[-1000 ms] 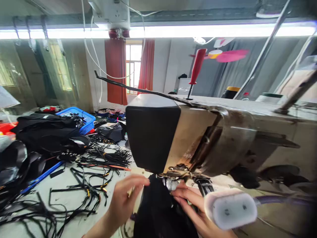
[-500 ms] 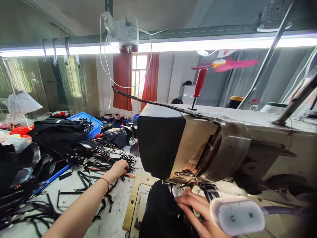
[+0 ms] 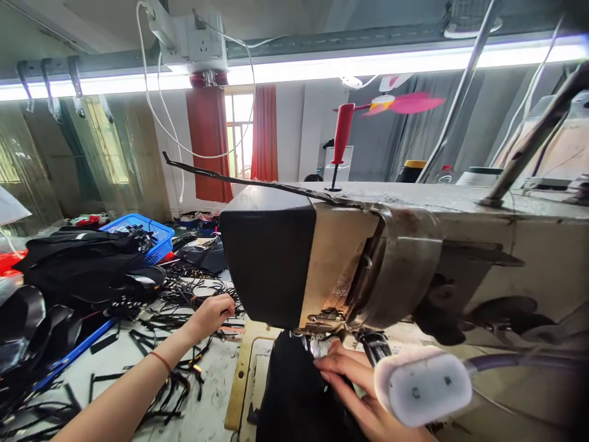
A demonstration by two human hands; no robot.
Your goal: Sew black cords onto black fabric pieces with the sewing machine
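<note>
left hand (image 3: 212, 312): my arm is stretched out over the table, fingers curled into the tangle of black cords (image 3: 193, 294); i cannot tell whether they actually pinch one.
right hand (image 3: 356, 387): flat, fingers extended, pressing on the black fabric (image 3: 294, 393) just under the sewing machine (image 3: 350, 258) head; not clenched.
hidden: the needle and presser foot are mostly masked by the machine head and my fingers; the fabric runs off the bottom edge.
fabric vs hands: touching the right hand, well apart from the left.
white lamp head (image 3: 421, 383): in front of my right wrist, covering part of it.
further out: blue basket (image 3: 150, 236), dark garments heaped beside it.
</note>
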